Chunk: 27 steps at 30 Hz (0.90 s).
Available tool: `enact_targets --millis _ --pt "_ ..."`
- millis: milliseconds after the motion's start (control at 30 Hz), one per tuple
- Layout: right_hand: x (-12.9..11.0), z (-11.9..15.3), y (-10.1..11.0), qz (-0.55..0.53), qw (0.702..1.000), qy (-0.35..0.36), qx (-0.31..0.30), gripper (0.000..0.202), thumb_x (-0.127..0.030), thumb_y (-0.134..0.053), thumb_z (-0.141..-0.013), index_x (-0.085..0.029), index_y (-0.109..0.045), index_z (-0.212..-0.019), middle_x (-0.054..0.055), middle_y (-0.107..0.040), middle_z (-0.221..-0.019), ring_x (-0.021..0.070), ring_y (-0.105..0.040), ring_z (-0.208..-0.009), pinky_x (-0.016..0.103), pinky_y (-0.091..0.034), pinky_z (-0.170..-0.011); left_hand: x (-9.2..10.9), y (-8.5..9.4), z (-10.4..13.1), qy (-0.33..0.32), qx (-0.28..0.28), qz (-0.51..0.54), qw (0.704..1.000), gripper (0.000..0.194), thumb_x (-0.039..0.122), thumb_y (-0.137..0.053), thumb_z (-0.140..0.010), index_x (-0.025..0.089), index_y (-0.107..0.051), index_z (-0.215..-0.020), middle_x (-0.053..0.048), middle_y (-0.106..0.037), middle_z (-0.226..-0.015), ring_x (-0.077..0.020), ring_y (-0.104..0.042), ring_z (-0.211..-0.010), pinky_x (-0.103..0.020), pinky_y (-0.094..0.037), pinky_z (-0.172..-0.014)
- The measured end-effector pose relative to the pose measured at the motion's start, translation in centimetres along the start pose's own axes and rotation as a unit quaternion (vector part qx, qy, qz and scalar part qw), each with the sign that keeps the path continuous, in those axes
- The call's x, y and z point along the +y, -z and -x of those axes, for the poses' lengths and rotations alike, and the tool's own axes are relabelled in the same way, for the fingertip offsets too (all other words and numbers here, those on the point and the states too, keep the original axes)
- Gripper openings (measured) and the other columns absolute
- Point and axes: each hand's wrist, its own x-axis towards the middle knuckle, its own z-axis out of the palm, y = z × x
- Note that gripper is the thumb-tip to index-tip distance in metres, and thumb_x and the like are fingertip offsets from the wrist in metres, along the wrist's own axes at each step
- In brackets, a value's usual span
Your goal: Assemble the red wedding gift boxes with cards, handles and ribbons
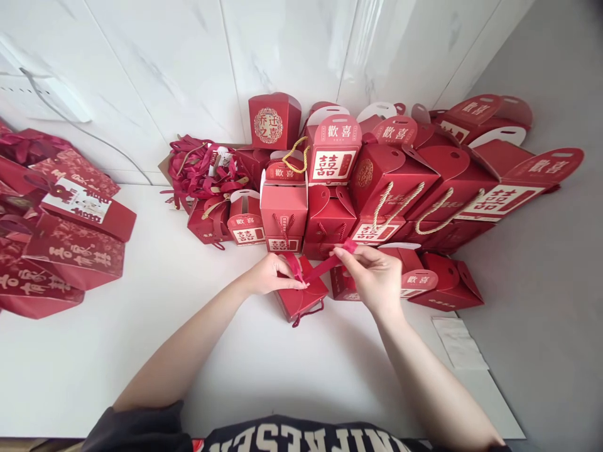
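A small red box (301, 299) sits on the white table in front of me, a dark red cord handle on its near side. My left hand (276, 274) is at the box's top left, thumb and fingers pinched on the red ribbon (321, 269) near the top of the box. To the right and slightly higher, my right hand (377, 276) pinches the ribbon's other stretch between thumb and forefinger. The ribbon runs slanting between the two hands, above the box.
Rows of red gift boxes (330, 216) stand behind, against the tiled wall. A heap of red ribbons (202, 166) lies at their left. More red boxes (78, 251) are piled far left. White paper (459, 342) lies at right, beside the grey wall.
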Motion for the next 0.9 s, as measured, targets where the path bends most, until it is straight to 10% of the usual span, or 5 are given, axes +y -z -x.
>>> enact_targets --millis 100,400,667,900 --pt "-2.0 1.7 1.1 0.139 0.983 0.106 0.052 0.025 -0.04 -0.073 -0.081 -0.022 -0.07 -0.065 0.002 -0.074 -0.067 0.0204 -0.069 -0.06 0.031 -0.055 -0.056 0.2 0.2 -0.3 -0.007 -0.013 -0.038 0.999 0.025 0.04 -0.07 -0.084 0.018 -0.081 -0.088 -0.009 -0.075 -0.082 -0.0206 -0.062 -0.093 -0.03 -0.05 -0.085" --pt "-3.0 7.3 -4.4 0.251 0.826 0.461 -0.203 0.021 -0.015 -0.051 -0.096 -0.023 -0.066 -0.084 0.001 -0.067 -0.065 0.0165 -0.062 -0.055 0.03 -0.051 -0.049 3.0 0.5 -0.9 0.06 -0.023 -0.06 0.996 0.031 0.038 -0.063 -0.087 0.014 -0.079 -0.073 -0.006 -0.067 -0.07 -0.0191 -0.058 -0.084 -0.029 -0.045 -0.08" --pt "1.0 7.6 -11.4 0.37 0.724 0.454 -0.365 0.022 0.001 -0.045 -0.088 -0.009 -0.065 -0.089 0.008 -0.067 -0.073 0.0206 -0.064 -0.062 0.03 -0.046 -0.045 4.4 0.9 -1.4 0.071 -0.079 -0.151 0.983 0.026 0.033 -0.07 -0.08 0.014 -0.074 -0.063 -0.005 -0.068 -0.067 -0.0177 -0.059 -0.079 -0.026 -0.044 -0.069" --pt "-1.6 4.4 -6.8 0.227 0.743 0.445 -0.445 0.024 -0.031 -0.043 -0.102 -0.021 -0.064 -0.1 0.004 -0.069 -0.091 0.0194 -0.064 -0.089 0.032 -0.052 -0.081 4.5 1.4 -1.6 0.047 -0.142 -0.186 0.971 0.023 0.019 -0.07 -0.076 0.014 -0.068 -0.054 -0.004 -0.072 -0.071 -0.0166 -0.057 -0.077 -0.026 -0.044 -0.068"
